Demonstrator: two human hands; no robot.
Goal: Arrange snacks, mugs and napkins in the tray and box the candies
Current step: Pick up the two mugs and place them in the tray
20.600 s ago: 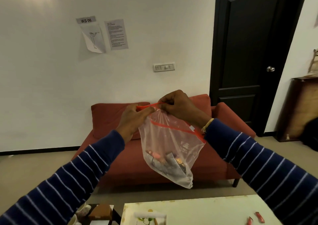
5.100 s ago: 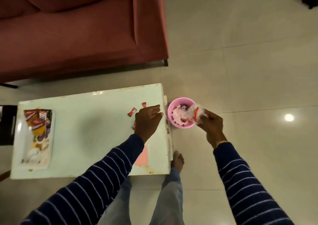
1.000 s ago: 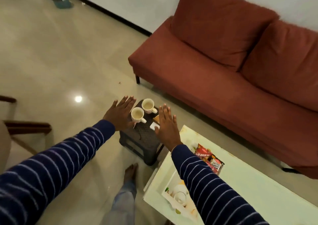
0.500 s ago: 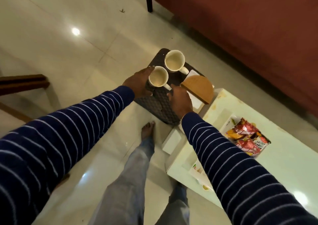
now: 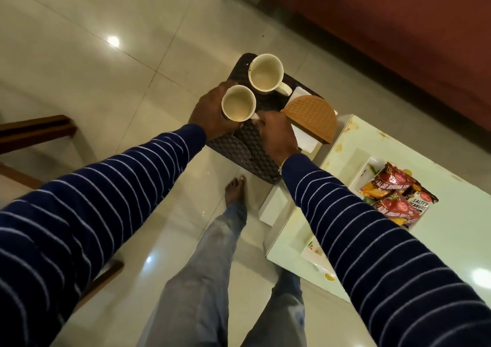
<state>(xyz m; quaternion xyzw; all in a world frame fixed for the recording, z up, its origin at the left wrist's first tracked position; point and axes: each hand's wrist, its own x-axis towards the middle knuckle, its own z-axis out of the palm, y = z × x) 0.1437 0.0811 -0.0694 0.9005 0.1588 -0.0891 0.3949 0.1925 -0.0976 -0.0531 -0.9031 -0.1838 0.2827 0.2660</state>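
Note:
Two cream mugs stand over a dark woven stool [image 5: 247, 150]. My left hand [image 5: 210, 113] wraps the side of the nearer mug [image 5: 238, 103]. My right hand [image 5: 276, 134] pinches that mug's handle. The farther mug [image 5: 265, 72] stands alone at the stool's far end. A brown half-round napkin holder [image 5: 310, 116] sits on white napkins [image 5: 305, 139] at the stool's right side. Snack packets [image 5: 393, 195] lie in a white tray [image 5: 361, 166] on the pale table.
The pale table [image 5: 451, 245] fills the right side, next to the stool. A red sofa [image 5: 385, 27] runs along the top right. A wooden chair [image 5: 34, 131] stands at the left. My legs and a bare foot [image 5: 235, 190] are on the tiled floor.
My head has tipped further down and closer. Both hands have closed on the nearer mug, the left around its side and the right at its handle.

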